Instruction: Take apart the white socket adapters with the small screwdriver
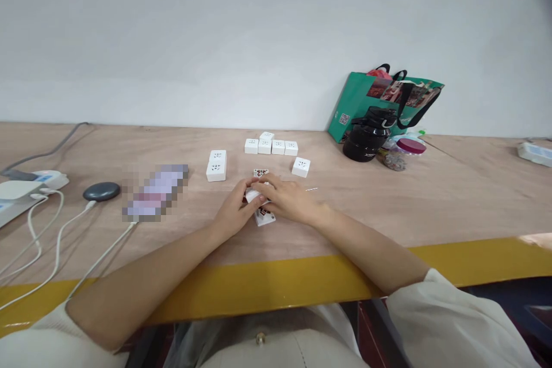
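Observation:
Both of my hands meet at the middle of the table around a white socket cover. My left hand [236, 207] grips the cover [252, 194] from the left. From the right, my right hand [287, 198] lays its fingers over the same piece. Just below them lies an open socket part [264, 217] with dark and copper-coloured insides, and a similar one [260, 173] shows just beyond the fingers. A single white socket [301, 167] sits to the right of that. A thin metal rod [311, 188] pokes out beside my right wrist.
White sockets [264, 146] form a group farther back, with two more [216, 167] at the left. A phone [156, 192], a dark round device [102, 191] and white cables lie left. At the back right stand a black flask [366, 137] and a green bag [356, 95].

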`<state>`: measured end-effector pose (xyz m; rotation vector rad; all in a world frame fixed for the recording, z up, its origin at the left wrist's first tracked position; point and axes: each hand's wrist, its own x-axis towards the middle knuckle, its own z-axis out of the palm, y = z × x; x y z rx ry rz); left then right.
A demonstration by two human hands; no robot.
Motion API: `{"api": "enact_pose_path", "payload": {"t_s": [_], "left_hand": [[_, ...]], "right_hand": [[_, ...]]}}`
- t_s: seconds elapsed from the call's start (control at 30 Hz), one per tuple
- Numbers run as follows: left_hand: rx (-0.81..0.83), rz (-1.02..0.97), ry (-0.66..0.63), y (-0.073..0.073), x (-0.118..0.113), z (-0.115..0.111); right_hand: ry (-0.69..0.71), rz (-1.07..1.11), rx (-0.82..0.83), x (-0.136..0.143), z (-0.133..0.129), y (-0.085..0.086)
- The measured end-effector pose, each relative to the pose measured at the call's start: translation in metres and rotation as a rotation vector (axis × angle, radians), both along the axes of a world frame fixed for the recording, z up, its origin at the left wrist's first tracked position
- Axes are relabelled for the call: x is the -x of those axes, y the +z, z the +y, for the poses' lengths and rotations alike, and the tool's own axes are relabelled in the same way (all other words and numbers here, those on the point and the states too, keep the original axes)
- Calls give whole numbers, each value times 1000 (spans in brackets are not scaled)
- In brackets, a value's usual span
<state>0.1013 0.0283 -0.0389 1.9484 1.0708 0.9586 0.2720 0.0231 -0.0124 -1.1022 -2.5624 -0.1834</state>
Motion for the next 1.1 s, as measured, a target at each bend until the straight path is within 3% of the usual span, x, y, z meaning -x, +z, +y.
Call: {"api": "enact_pose_path", "payload": {"t_s": [0.1, 0.2, 0.27, 0.33, 0.43, 0.6, 0.83, 1.1], "left_hand": [[-21, -12, -15, -1, -1, -2], [-99, 84, 9, 0, 2, -4], [-167, 225, -19, 1, 5, -6], [-235, 362, -94, 2, 6, -7], [-302, 491, -171, 0, 5, -5], [-370, 513, -154, -6, 2, 6], [-495, 514, -91, -13, 6, 26], [-540, 552, -33, -18, 6, 50]], "right_hand": [[-66, 28, 5, -1, 4, -2], [-232, 180, 81, -16, 15, 10], [-381, 338, 207, -33, 28, 18], [-522, 548, 446, -52, 42, 19], [-561, 610, 621, -76, 60, 10], [-595, 708, 772, -91, 69, -2], [-643, 818, 842, -94, 73, -6], [-704, 977, 712, -107, 82, -7]]}}
